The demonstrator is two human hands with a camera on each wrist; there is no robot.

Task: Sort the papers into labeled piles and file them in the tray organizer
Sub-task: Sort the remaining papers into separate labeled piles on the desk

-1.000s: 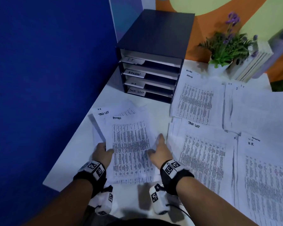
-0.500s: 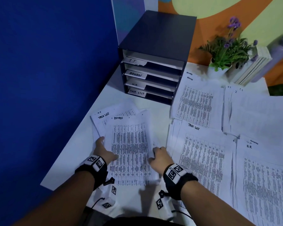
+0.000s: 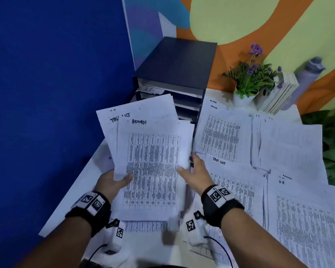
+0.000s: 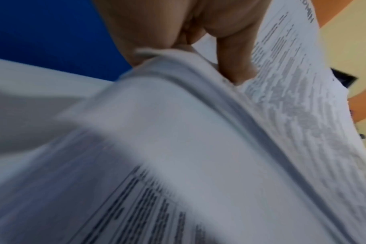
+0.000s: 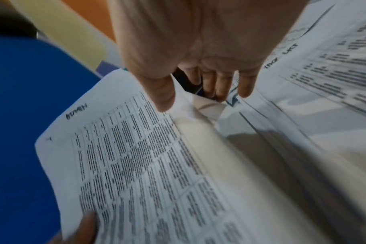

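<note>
My left hand (image 3: 112, 182) pinches the paper stack (image 3: 151, 161) raised above the table (image 3: 70, 200), long axis running away from me, "ADMIN" heading toward the tray organizer (image 3: 178, 68); my right hand (image 3: 193, 175), fingers straight, touches its right edge.

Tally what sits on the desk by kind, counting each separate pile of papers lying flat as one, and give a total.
Paper piles lying flat: 4
Tray organizer: 1
Potted plant: 1
Stack of books: 1
Water bottle: 1
Total: 8
The held bundle, gripped by the left hand, is not counted.
</note>
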